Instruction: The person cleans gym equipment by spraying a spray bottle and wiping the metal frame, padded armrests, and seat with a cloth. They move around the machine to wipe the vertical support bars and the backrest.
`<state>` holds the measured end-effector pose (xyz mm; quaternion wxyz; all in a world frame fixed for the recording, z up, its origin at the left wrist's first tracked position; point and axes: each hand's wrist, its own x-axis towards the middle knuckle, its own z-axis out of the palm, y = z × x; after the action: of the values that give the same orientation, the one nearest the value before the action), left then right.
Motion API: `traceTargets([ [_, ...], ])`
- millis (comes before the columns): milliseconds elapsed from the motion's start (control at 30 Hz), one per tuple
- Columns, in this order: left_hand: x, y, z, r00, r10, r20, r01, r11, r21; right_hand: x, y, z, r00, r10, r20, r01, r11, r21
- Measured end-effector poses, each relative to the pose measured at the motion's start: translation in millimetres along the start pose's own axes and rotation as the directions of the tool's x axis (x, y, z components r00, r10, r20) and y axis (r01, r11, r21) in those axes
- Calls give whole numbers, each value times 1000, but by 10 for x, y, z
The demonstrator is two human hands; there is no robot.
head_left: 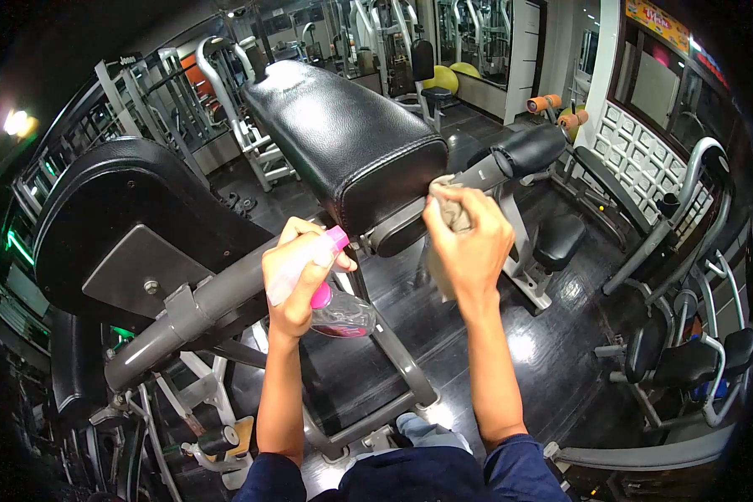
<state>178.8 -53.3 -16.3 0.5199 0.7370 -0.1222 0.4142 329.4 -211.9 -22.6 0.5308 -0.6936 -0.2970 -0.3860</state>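
My left hand [297, 272] is wrapped round the neck of a clear spray bottle [343, 315] with a pink and white trigger head. The bottle is tilted, its pink nozzle pointing up and to the right, close in front of a black padded bench [343, 125]. Pinched in my right hand [473, 234] is a beige cloth [452, 209], bunched at the fingers with a loose end hanging below. The cloth is right at the bench pad's near right corner, by the grey metal frame [481, 175] under it.
To the left stand a large black pad [134, 188] and a thick grey tube [192, 314]. A black roller pad [531, 151] and a small black seat [559, 240] are to the right. More machines line the right side; yellow balls [441, 79] lie at the back.
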Motion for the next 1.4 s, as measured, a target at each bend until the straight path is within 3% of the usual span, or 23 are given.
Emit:
traceTargets([
  [67,0,27,10,1000,-6,0,6,1000,18,-66,-116,-12,993,-118,5,118,993,1],
  [200,2,82,-19,1000,-1,-21,3,993,116,-160,-400,-1,983,-135,126,130,990,49],
  [367,-17,103,-91,999,-13,-42,19,989,144,-390,-533,73,916,-301,267,257,948,188],
  [433,-28,109,-113,999,1,-40,4,992,126,-452,-496,63,908,-284,307,208,944,256],
  [533,-60,130,-133,996,-73,-56,76,996,50,-297,-404,14,983,-170,63,140,932,333],
  [633,-74,111,-148,994,-92,-62,92,996,-13,-159,-268,96,992,-106,-67,120,957,263],
  [800,-83,100,-148,991,-91,-94,86,995,-59,-349,-387,209,978,-208,-34,210,949,235],
  [1100,-49,97,-152,999,-3,-37,6,997,83,-665,-428,190,928,-299,225,284,954,96],
  [1333,-47,97,-150,999,0,-41,2,999,51,-712,-403,155,915,-289,283,286,957,54],
  [1400,-36,117,-145,999,44,-14,-41,988,147,-761,-378,142,918,-257,302,251,966,57],
])
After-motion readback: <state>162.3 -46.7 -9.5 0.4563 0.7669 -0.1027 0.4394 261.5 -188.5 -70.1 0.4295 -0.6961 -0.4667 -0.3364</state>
